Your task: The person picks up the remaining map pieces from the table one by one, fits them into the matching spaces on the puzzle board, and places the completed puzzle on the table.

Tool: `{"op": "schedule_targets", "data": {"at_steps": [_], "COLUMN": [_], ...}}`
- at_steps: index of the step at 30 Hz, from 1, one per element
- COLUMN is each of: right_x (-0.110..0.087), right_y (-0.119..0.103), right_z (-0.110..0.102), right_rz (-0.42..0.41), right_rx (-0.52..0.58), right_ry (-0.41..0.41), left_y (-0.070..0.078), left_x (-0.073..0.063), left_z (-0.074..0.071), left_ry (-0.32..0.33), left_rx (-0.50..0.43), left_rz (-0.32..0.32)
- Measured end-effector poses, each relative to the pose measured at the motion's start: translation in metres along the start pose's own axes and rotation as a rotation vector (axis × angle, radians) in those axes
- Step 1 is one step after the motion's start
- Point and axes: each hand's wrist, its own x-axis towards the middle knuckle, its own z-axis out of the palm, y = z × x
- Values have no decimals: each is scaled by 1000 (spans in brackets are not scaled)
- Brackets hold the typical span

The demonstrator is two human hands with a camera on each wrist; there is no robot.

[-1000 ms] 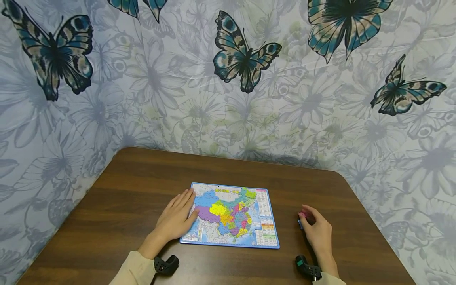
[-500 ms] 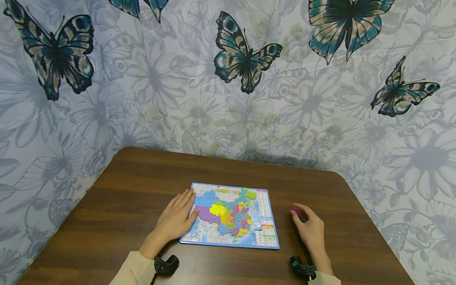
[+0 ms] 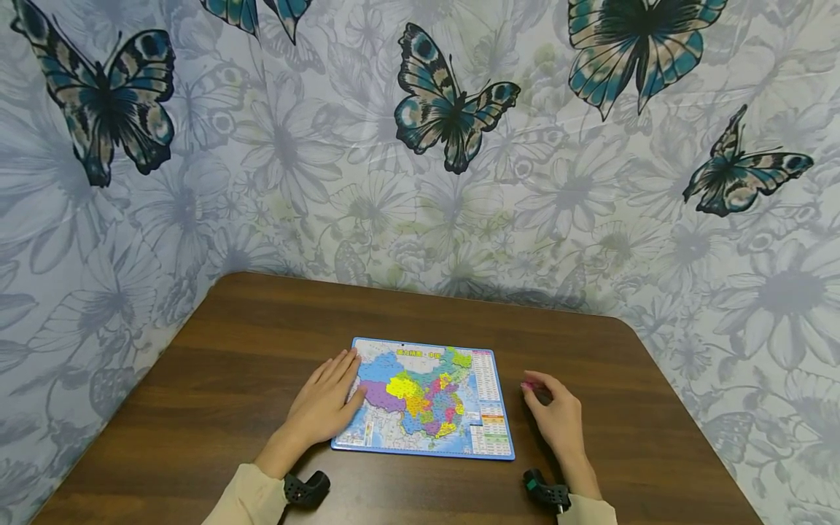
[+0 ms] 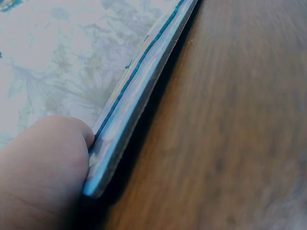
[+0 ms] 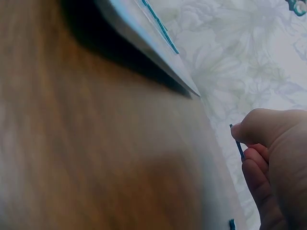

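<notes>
A map puzzle board with a blue rim lies on the table, covered in coloured regions. My left hand rests on its left edge, fingers straight and thumb on the board. In the left wrist view that thumb touches the board near its corner. To the right of the board, my right hand pinches a small, thin puzzle piece between thumb and fingertips. The right wrist view shows the piece edge-on and dark; its shape is mostly hidden by the fingers. The piece is apart from the board.
The brown wooden table has rounded far corners. A wall with butterflies and flowers stands behind it. Black wrist cameras sit on the left wrist and right wrist. A small dark bit shows low in the right wrist view.
My right hand has moved left toward the board, still pinching the small puzzle piece. The left hand and the board have stayed in place.
</notes>
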Motion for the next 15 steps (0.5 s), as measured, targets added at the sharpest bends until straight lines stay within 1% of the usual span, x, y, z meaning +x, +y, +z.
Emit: {"op": "schedule_targets", "data": {"at_steps": [5,10,15], "right_x": [2,5,8], "right_y": [-6,-11,-17], "right_z": [6,11,17], "right_rz": [-8,-43,-48], "right_rx": [6,28,42], "right_ry": [-11,-8,-27], "left_y": [0,0,0], "left_x": [0,1,1], "left_z": [0,1,2], "left_ry": [-2,-17,-3], "left_rx": [-3,-3,1], "left_rz": [-6,-12,-10]}}
